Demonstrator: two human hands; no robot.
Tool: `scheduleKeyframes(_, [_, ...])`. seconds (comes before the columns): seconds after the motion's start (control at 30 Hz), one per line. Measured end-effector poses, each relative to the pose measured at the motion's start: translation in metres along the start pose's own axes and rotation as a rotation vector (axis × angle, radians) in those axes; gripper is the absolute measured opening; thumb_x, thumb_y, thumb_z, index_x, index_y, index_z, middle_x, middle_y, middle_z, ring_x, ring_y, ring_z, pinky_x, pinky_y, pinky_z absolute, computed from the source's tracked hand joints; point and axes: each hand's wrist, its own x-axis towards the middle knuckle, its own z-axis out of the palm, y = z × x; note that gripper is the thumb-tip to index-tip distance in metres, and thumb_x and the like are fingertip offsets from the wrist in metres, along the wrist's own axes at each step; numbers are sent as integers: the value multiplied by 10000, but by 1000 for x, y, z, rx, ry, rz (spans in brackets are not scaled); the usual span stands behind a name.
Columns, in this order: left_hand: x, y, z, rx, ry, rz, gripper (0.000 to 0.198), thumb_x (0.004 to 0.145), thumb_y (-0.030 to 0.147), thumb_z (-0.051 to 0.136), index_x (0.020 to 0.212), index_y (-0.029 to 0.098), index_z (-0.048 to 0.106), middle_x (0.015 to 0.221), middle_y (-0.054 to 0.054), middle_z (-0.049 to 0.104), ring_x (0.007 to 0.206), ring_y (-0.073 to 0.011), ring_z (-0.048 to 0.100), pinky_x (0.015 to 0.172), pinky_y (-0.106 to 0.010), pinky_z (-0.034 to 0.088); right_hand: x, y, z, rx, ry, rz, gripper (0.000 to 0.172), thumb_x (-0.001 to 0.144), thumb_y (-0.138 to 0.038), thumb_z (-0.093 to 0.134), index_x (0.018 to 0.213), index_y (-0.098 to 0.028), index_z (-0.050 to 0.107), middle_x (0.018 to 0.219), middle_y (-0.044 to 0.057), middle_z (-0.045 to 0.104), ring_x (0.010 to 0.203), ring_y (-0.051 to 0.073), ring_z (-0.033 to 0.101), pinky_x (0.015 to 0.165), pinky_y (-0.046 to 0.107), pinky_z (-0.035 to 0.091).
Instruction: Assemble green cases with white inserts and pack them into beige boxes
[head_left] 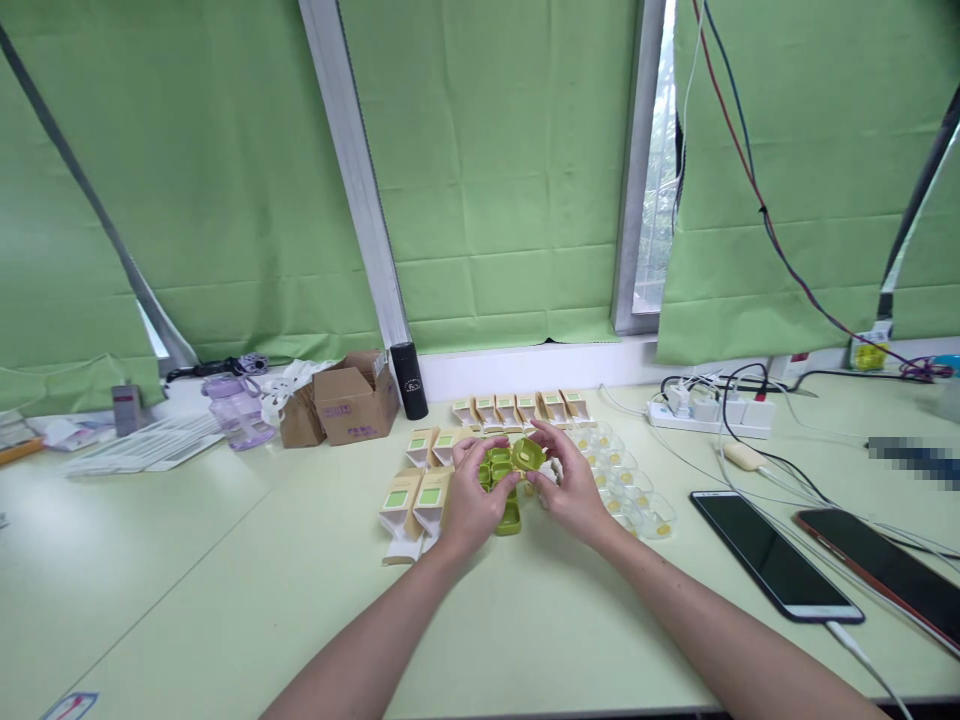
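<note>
Between my two hands is a small olive-green plastic case (528, 455), raised above the table and tilted so its rounded inside shows. My left hand (474, 498) is closed on its left side with thumb and fingertips. My right hand (571, 484) pinches the right side, and a bit of whitish material shows beside its fingers. Below and behind my left hand stand several more green cases (508, 518) in rows, partly hidden. Open cream cardboard boxes (433, 497) with green labels are left of my left hand. Clear plastic cups (616, 475) with yellow spots lie right of my right hand.
More open cream boxes (517, 408) line up behind my hands. Farther back left are a brown carton (352, 405), a black tumbler (409, 381) and a purple bottle (236, 410). On the right lie a charging phone (772, 555), a second phone (885, 565) and a power strip (709, 418) with cables.
</note>
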Motion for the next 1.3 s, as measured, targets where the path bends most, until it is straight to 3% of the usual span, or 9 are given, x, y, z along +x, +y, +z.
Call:
scheduleKeyframes(0.17, [1, 1, 1, -24, -57, -9, 498, 820, 181, 802, 1287, 330, 715, 1311, -79, 599, 1379, -282, 491, 1163, -448, 449, -3, -2, 2, -67, -26, -46, 613, 837, -120, 633, 1421, -289, 549, 1257, 87, 732, 1173, 289, 690, 927, 450, 561])
scheduleKeyframes(0.47, [5, 3, 1, -39, -66, 15, 464, 810, 151, 802, 1243, 313, 751, 1246, -74, 672, 1335, -282, 514, 1145, -457, 454, -4, -7, -4, -140, -20, -184, 471, 902, -158, 619, 1357, -277, 597, 1293, 91, 716, 1156, 280, 691, 983, 459, 578])
scheduleKeyframes(0.67, [3, -1, 3, 29, -67, 79, 432, 826, 152, 795, 1225, 310, 743, 1262, -67, 695, 1348, -286, 484, 1142, -493, 466, -2, -6, -4, -177, 28, -264, 255, 985, -174, 582, 1172, -277, 722, 1239, 103, 700, 1167, 276, 671, 1000, 480, 572])
scheduleKeyframes(0.9, [-2, -1, 4, 141, -72, 193, 445, 848, 126, 762, 1257, 299, 729, 1269, -69, 699, 1327, -303, 472, 1147, -552, 453, -1, -4, -7, -462, 88, -397, 263, 916, -104, 647, 1021, -280, 812, 1041, 94, 638, 1040, 289, 560, 864, 478, 553])
scheduleKeyframes(1.3, [-4, -1, 2, 210, -96, 335, 463, 887, 103, 682, 1312, 285, 700, 1276, -80, 697, 1278, -315, 475, 1106, -562, 479, -1, -6, -4, -531, 69, -389, 229, 889, -40, 627, 910, -231, 752, 962, 83, 583, 995, 277, 511, 797, 412, 508])
